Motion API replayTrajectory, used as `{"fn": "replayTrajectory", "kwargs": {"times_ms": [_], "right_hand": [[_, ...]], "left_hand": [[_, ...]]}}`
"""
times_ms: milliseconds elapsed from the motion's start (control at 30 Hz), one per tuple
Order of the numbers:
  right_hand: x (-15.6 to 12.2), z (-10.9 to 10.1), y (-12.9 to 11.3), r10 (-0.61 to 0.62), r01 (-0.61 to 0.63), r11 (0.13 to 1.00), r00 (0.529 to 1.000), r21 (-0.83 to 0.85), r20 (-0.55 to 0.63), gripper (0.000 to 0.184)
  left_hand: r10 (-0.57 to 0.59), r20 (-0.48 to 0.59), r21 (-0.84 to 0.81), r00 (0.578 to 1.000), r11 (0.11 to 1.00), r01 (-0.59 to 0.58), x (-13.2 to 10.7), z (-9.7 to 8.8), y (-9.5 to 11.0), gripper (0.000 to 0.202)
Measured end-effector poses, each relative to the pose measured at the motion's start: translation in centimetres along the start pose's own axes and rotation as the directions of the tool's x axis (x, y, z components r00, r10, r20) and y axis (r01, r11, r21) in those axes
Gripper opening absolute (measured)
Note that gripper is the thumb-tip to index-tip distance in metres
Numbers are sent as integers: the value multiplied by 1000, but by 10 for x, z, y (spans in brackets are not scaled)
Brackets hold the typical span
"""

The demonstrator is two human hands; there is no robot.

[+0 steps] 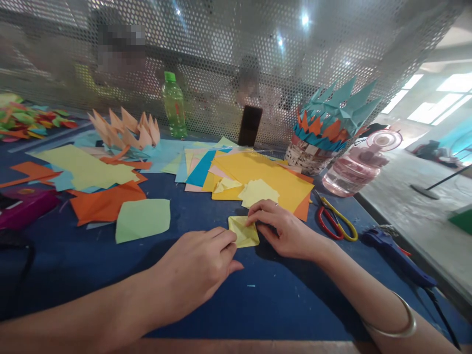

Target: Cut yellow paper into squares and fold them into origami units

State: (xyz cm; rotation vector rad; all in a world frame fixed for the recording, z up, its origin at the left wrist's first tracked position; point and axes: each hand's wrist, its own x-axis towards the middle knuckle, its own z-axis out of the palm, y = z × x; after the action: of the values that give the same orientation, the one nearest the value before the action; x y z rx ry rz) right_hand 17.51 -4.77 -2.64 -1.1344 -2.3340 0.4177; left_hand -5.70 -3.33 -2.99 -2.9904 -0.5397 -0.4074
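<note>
A small piece of yellow paper, folded into a near-square, lies on the blue tabletop in front of me. My left hand presses on its left edge with the fingers bent together. From the right, my right hand pinches the paper's upper right corner between thumb and fingers. Just behind it rest pale yellow paper cutouts and a folded scrap on larger yellow sheets. To the left of my hands lies a light green piece of paper.
Scissors and a blue glue gun lie at right. Behind them stand a pink bottle and a paper-trimmed container. A green bottle, phone and peach paper crown line the back; a magenta tool lies left.
</note>
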Motion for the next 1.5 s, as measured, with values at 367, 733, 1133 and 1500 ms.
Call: {"fn": "replayTrajectory", "kwargs": {"times_ms": [367, 733, 1133, 1500], "right_hand": [[-1, 3, -10, 56, -54, 997, 998, 49, -26, 15], [0, 8, -3, 34, -34, 998, 999, 55, 6, 19], [0, 3, -4, -6, 3, 998, 999, 56, 53, 23], [-1, 0, -9, -43, 41, 999, 996, 26, 72, 26]], "left_hand": [[-26, -55, -23, 998, 999, 25, 2, 3, -2, 26], [-7, -28, -18, 1000, 1000, 6, 4, 2, -6, 21], [5, -46, 7, 999, 1000, -4, 4, 1, -5, 20], [19, -70, 7, 997, 1000, -19, 4, 2, -6, 22]]}}
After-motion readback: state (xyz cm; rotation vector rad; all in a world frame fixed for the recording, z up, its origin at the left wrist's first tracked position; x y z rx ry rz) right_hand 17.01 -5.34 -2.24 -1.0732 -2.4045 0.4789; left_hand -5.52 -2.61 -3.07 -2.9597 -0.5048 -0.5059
